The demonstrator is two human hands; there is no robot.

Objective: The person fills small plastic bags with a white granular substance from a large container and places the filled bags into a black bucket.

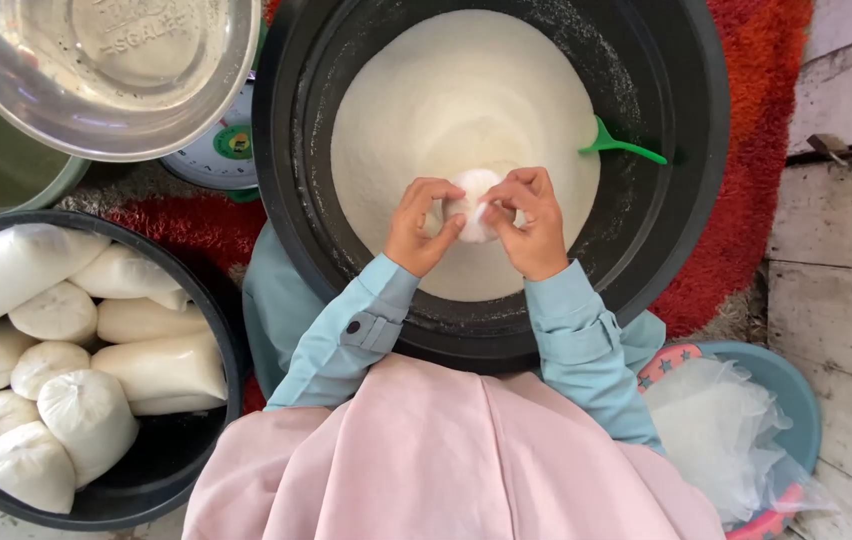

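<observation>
Both my hands are over a large black tub (686,150) filled with a mound of white powder (446,100). My left hand (418,228) and my right hand (531,222) together pinch a small clear plastic bag of white powder (472,203) between them, fingers closed on its top. A green scoop handle (621,146) sticks out of the powder at the tub's right side.
A black basin (171,470) at the lower left holds several filled white bags (86,415). A steel bowl (106,70) sits on a scale (221,150) at the upper left. A blue basin (791,400) with empty clear bags (711,430) is at the lower right. Red rug and white wooden boards lie around.
</observation>
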